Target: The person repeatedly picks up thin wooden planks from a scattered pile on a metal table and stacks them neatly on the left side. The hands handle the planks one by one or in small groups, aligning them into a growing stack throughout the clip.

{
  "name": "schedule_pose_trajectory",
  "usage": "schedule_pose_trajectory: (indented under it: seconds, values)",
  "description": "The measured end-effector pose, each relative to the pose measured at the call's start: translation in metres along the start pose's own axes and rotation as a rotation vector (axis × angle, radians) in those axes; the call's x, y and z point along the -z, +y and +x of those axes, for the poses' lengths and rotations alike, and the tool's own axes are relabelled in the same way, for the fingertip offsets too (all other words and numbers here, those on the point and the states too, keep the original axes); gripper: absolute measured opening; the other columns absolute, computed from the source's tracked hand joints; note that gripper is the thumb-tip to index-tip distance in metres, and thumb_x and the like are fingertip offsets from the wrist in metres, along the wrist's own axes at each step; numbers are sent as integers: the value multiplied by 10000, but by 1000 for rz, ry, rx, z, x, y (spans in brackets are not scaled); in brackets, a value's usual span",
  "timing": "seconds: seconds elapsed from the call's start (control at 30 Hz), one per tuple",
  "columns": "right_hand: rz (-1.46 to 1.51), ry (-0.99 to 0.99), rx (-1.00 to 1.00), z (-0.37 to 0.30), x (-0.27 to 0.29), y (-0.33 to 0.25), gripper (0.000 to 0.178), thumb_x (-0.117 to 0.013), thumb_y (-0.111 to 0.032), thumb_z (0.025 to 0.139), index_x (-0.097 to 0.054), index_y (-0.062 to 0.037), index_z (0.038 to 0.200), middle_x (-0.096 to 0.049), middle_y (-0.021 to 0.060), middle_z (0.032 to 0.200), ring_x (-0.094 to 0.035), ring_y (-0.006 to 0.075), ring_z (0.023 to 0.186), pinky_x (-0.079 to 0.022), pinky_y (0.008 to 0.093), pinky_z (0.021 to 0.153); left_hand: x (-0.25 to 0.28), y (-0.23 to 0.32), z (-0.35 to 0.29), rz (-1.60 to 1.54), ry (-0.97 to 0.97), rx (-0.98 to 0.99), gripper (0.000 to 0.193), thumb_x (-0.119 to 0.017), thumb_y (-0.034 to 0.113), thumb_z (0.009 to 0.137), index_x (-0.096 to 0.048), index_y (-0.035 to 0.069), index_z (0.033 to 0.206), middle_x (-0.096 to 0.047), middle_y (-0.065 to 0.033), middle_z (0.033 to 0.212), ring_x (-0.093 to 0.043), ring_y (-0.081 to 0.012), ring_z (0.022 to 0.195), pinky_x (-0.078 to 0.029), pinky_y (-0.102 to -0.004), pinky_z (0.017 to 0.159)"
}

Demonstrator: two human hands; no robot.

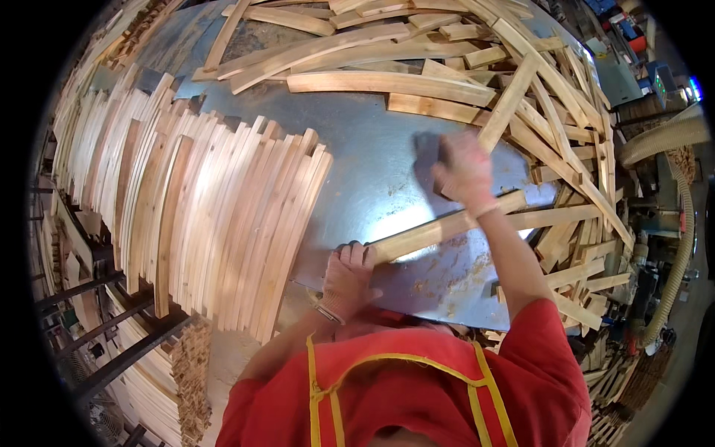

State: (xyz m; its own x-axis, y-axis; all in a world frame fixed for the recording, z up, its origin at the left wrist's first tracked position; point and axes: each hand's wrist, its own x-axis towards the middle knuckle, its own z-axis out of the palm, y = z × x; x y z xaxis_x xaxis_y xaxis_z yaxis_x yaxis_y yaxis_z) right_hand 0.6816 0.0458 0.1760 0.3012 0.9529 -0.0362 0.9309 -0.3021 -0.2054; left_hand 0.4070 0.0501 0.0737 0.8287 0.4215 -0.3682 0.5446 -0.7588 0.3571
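Note:
My left hand [347,281], in a pale glove, is closed at the near left end of a wooden board [439,232]. That board slants up to the right across the shiny metal tabletop [357,156]. Farther out, my right hand [466,170], also pale-gloved, is above the tabletop beyond the board. Motion smears its fingers, so its grip is unclear. Beside it lies the lower end of another wooden board [511,103], which leans across the loose pile. Whether the hand touches that board cannot be made out.
At left stands a long row of wooden strips [223,216] packed side by side. Loose boards [387,82] lie jumbled along the far and right sides. Sawdust [454,272] is scattered on the metal. A ribbed hose [681,253] hangs at far right; dark metal bars [126,350] jut out lower left.

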Motion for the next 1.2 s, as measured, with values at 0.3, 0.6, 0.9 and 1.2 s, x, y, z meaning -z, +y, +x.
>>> schedule_pose_trajectory:
  seconds: [0.3, 0.6, 0.9, 1.2]
  values:
    - [1271, 658, -603, 20, -84, 129, 1046, -801, -109, 873, -169, -54, 1704, -620, 191, 1303, -643, 308, 1145, -539, 414, 1002, -22, -8, 21, 96, 238, -156, 782, -860, 429, 799, -562, 80, 1432, -665, -98, 1136, -662, -292, 1065, -517, -440, 892]
    - [1507, 500, -723, -162, -130, 14, 520, -734, -167, 1015, -516, -47, 1471, -655, 56, 1222, -658, 192, 1037, -566, 346, 868, -62, -95, -159, -991, 10, 322, 563, -721, 223, 954, -584, 30, 1465, -692, -228, 1196, -683, -393, 1160, -525, -432, 1030]
    - [1249, -193, -571, -125, -216, -203, 646, -679, -446, 1043, -511, -63, 1535, -660, 35, 1141, -616, 143, 905, -553, 319, 788, -42, -137, -234, -506, 388, 452, 445, -663, 424, 997, -652, 58, 1249, -701, -170, 1185, -688, -389, 1065, -566, -482, 966]
    - [1349, -100, -524, -88, -210, -166, 844, -743, -312, 1037, -302, 47, 1660, -646, 122, 1429, -619, 169, 1194, -517, 336, 998, -70, -260, -235, -1903, 1206, 1127, 419, -706, 280, 968, -689, 78, 1335, -697, -77, 1256, -661, -211, 1159, -527, -308, 1014]
